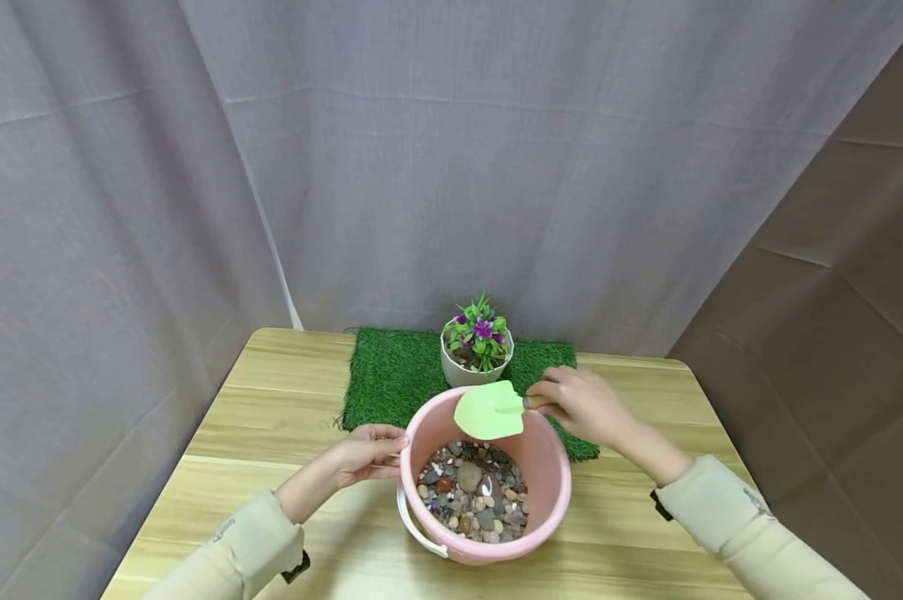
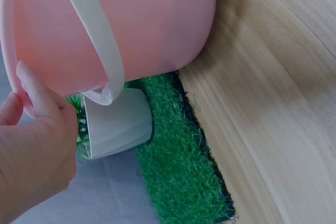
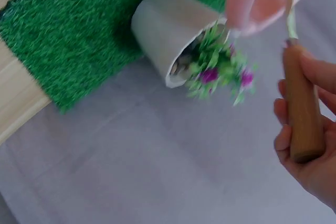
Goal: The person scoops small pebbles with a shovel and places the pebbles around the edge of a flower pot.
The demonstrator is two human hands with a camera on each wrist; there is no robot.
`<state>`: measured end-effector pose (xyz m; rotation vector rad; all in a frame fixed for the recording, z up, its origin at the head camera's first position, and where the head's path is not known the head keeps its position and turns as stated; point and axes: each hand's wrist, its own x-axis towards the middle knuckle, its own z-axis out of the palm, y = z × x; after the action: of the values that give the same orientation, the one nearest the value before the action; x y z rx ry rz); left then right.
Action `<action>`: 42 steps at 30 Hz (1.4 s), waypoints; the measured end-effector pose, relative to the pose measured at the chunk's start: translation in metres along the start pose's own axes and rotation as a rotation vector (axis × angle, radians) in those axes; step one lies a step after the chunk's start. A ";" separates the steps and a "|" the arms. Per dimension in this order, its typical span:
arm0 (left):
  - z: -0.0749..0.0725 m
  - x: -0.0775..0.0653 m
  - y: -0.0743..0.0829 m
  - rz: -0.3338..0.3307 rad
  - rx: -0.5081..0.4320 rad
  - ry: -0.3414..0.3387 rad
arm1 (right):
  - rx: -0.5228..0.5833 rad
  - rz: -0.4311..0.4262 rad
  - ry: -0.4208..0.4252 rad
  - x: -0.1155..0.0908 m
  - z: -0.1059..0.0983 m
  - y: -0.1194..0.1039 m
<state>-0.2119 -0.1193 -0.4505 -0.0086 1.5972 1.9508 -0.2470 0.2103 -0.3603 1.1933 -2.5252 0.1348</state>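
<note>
Sleeves point(image 1: 709, 504) flanking bucket point(image 1: 543, 475) | my right hand point(image 1: 586, 406) is gripping the trowel point(image 1: 489, 411) above the pebbles point(image 1: 474, 492); left hand point(image 1: 364, 456) pinching the rim point(image 1: 496, 552) | trowel looking light, probably stiff, handle point(image 3: 303, 108) offering surest hold

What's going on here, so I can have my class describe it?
A person's right hand grips a green trowel by its wooden handle, at the mouth of a pink bucket. The left hand holds the bucket by its rim. Pebbles lie inside. Beyond the bucket, a flowering plant in a white pot stands on a green mat.
</note>
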 end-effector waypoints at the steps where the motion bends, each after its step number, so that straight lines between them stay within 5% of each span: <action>1: 0.000 0.000 0.000 -0.002 0.000 0.000 | 0.003 -0.010 -0.025 0.000 0.003 -0.005; 7: -0.003 0.000 -0.005 -0.011 -0.001 0.023 | -0.065 -0.103 -0.149 0.000 0.023 -0.035; 16: -0.005 -0.003 -0.006 0.008 -0.011 0.026 | -0.284 -0.217 -0.228 0.013 0.065 -0.055; 20: -0.005 -0.005 -0.005 0.017 -0.016 0.016 | -0.200 -0.186 -0.246 0.016 0.080 -0.055; 27: -0.005 -0.004 -0.005 0.012 -0.021 0.012 | 0.102 -0.089 -0.286 0.008 0.083 -0.049; 42: -0.004 0.003 -0.005 0.004 -0.003 0.005 | 0.298 -0.058 -0.394 0.004 0.063 -0.031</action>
<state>-0.2131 -0.1210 -0.4572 -0.0117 1.5991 1.9575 -0.2430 0.1729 -0.4195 1.5360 -2.8796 0.2968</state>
